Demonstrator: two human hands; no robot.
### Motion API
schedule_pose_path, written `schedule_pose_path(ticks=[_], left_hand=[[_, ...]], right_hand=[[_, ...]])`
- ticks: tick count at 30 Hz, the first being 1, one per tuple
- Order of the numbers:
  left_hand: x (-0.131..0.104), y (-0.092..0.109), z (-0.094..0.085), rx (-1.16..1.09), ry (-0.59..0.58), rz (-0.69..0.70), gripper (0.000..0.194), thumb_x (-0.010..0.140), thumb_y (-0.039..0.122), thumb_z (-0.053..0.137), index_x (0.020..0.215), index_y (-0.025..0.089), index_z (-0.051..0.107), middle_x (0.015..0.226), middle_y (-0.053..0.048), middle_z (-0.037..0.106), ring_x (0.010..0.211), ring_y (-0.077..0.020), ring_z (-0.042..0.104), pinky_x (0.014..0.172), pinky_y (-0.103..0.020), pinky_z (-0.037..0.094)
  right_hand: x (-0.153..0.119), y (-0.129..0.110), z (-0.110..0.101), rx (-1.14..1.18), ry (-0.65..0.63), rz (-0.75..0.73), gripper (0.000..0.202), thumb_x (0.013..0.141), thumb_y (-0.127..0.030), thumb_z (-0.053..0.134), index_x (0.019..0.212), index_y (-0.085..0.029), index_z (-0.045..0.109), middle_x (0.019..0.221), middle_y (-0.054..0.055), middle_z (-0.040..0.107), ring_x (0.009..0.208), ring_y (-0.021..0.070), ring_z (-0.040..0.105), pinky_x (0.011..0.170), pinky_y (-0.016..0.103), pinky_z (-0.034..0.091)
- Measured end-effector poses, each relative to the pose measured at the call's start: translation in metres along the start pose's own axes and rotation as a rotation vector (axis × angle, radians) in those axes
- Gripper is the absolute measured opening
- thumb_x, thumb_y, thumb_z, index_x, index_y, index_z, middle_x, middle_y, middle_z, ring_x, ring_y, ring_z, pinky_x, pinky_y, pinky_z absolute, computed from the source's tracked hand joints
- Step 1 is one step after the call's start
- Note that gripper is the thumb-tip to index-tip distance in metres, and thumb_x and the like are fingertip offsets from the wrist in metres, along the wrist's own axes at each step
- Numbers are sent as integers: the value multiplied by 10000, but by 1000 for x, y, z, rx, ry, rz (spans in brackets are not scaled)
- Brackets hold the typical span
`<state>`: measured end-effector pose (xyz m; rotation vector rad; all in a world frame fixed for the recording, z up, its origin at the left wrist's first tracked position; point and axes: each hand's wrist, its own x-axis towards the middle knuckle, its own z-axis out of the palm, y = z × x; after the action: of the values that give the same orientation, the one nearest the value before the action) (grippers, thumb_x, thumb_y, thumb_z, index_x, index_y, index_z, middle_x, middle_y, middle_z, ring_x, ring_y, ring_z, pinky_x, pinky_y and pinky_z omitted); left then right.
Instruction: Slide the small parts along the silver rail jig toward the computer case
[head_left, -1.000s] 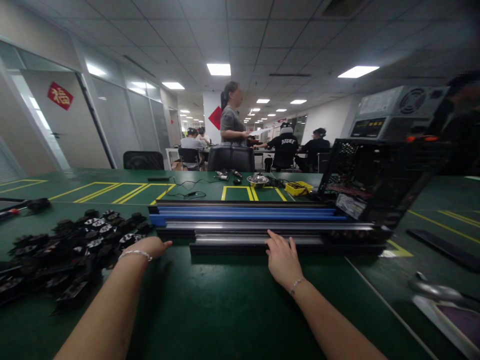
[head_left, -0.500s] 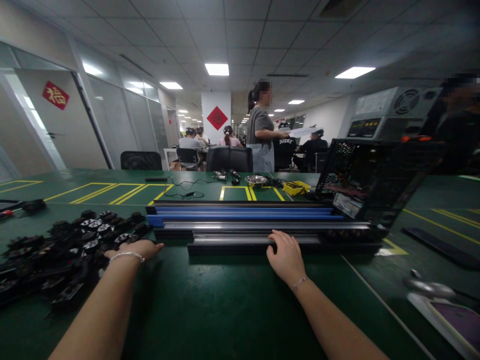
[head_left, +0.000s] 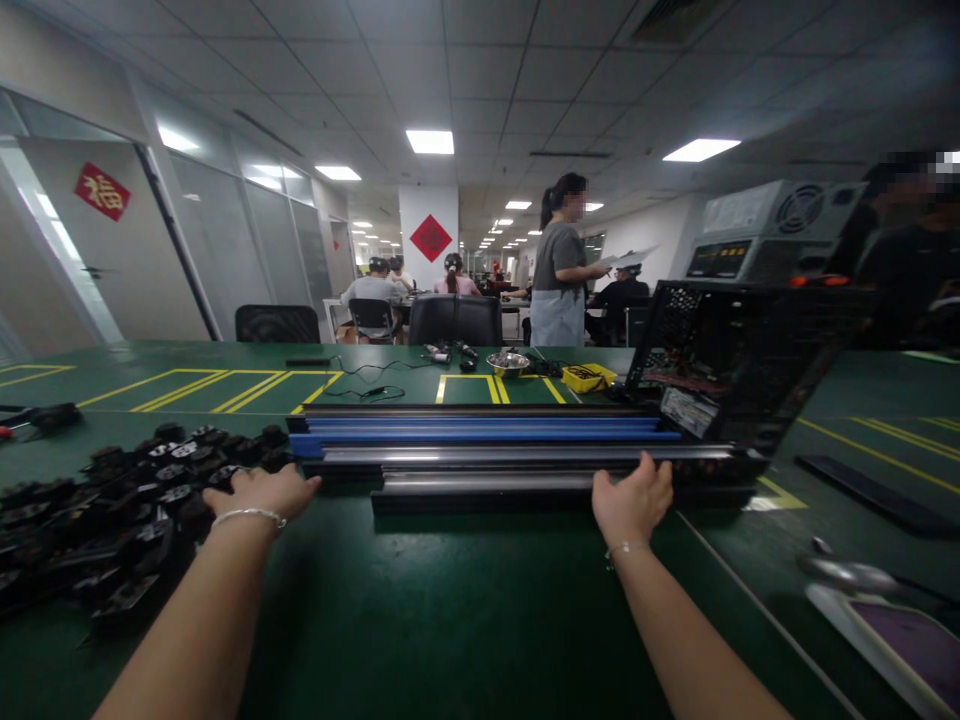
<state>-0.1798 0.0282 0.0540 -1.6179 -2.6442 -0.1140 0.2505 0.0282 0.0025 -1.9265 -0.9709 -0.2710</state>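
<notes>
My left hand (head_left: 262,494) is palm down with its thumb and fingers apart, at the right edge of a heap of small black parts (head_left: 142,540), some with white round faces. It holds nothing that I can see; some fingertips are hidden. Across the table lie several long rails (head_left: 480,502), dark and silvery, with a blue rail (head_left: 480,428) among them. My right hand (head_left: 634,497) is at the right part of the front rail, fingers spread and nothing in its grasp. Whether its fingers touch the rail, I cannot tell.
An open computer case (head_left: 780,340) with power supplies (head_left: 772,225) on top stands behind the rails' right end. A metal bowl (head_left: 508,362) and yellow tray (head_left: 588,377) sit farther back. At right are a dark bar (head_left: 877,493) and a phone-like device (head_left: 889,635). A person (head_left: 559,260) stands beyond.
My right hand has moved right along the front rail, and its fingers have spread. My left hand stays beside the black parts. The standing person has moved right.
</notes>
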Motion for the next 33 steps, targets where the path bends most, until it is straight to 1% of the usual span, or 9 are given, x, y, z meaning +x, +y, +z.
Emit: schedule_pose_path(ticks=[1,2,4,6,10,13,18,26,33], left_hand=[[-4,7,-5,21,3,-19,606,773,576,348,1208,194,526,1335,-185,437,1270,-439,246,916,-649,217],[-8,15,-10,29,22,21,618,783,578,327,1256,212,481,1384,-170,380,1303,-426,186,951,-632,195],[-18,34,-15,30,41,159,599,799,555,325,1298,240,430,1430,-143,315,1328,-388,161,985,-587,214],[-30,56,-12,22,117,322,581,823,503,327,1319,210,403,1441,-136,299,1342,-352,152,1015,-547,219],[-61,101,10,-96,202,595,529,872,437,290,1344,206,357,1450,-77,303,1353,-263,174,1060,-466,221],[-82,122,32,-145,210,716,518,882,446,280,1353,237,334,1462,-55,281,1360,-245,153,1074,-467,199],[-96,128,53,-134,211,760,526,862,464,344,1357,285,319,1453,-74,295,1345,-291,192,1068,-525,159],[-94,127,54,-132,264,775,488,860,432,373,1329,297,361,1412,-64,374,1303,-267,297,1060,-507,196],[-94,127,60,-133,327,783,480,852,419,397,1316,301,378,1395,-64,398,1289,-268,322,1048,-504,222]], right_hand=[[2,4,0,-2,10,28,625,742,-288,463,1305,-63,311,1384,262,252,1265,378,243,974,504,236],[5,7,1,-8,13,49,639,740,-298,467,1311,-65,300,1384,263,252,1261,381,251,969,504,242],[8,14,2,-16,11,88,661,732,-319,475,1318,-73,291,1375,261,270,1251,385,265,959,513,249],[10,18,2,-16,-5,108,666,727,-325,475,1316,-71,296,1351,267,309,1242,388,275,950,526,252],[12,21,2,-28,-36,126,656,720,-324,477,1311,-89,315,1335,248,346,1239,384,276,947,538,253],[12,21,2,-24,-26,138,641,716,-322,480,1301,-106,333,1332,233,352,1237,385,273,947,540,254],[12,19,2,6,-5,151,625,703,-300,490,1278,-98,354,1302,235,376,1224,387,280,950,533,258],[13,21,6,62,44,153,632,643,-260,530,1237,-97,386,1240,222,418,1200,380,309,952,539,268],[12,21,10,98,77,147,631,611,-250,543,1211,-112,407,1208,202,431,1175,364,334,960,534,266]])
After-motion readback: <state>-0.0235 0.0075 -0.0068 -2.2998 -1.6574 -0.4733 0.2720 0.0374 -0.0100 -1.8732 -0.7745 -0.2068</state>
